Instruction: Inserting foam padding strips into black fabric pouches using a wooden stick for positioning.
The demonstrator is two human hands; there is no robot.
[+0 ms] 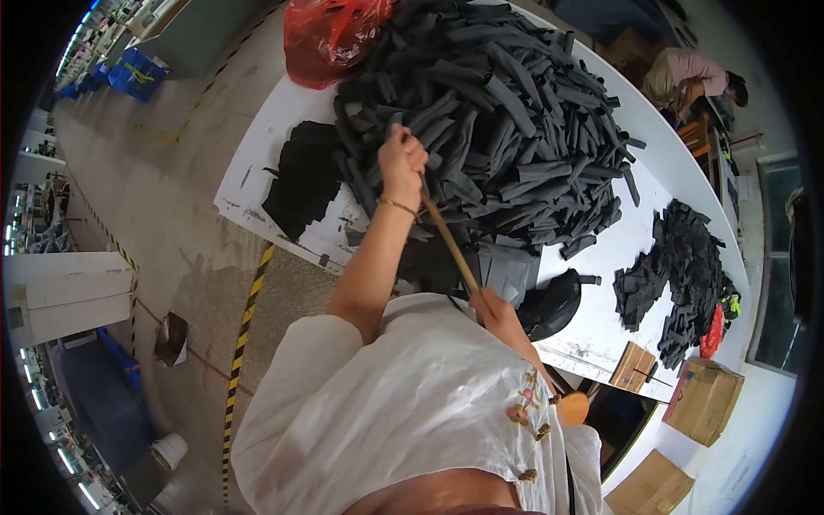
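My left hand [403,165] is closed in a fist above the near left part of a big heap of dark grey fabric strips [515,112]. A small dark strip end shows at the top of the fist. From under that hand a slim wooden stick [450,245] slants down toward my body, its upper end dark. My right hand [496,311] is wrapped round its lower end, close to my white shirt. Whether the left fingers also grip the stick I cannot tell. Left of my left wrist lies a flat black fabric piece [305,180].
A red plastic bag [330,43] sits at the far left of the white table [257,146]. A black plastic bag [554,305] lies right of my right hand. Smaller dark piles [687,266] and cardboard boxes [704,399] are at the right. Another person [687,77] bends over beyond the table.
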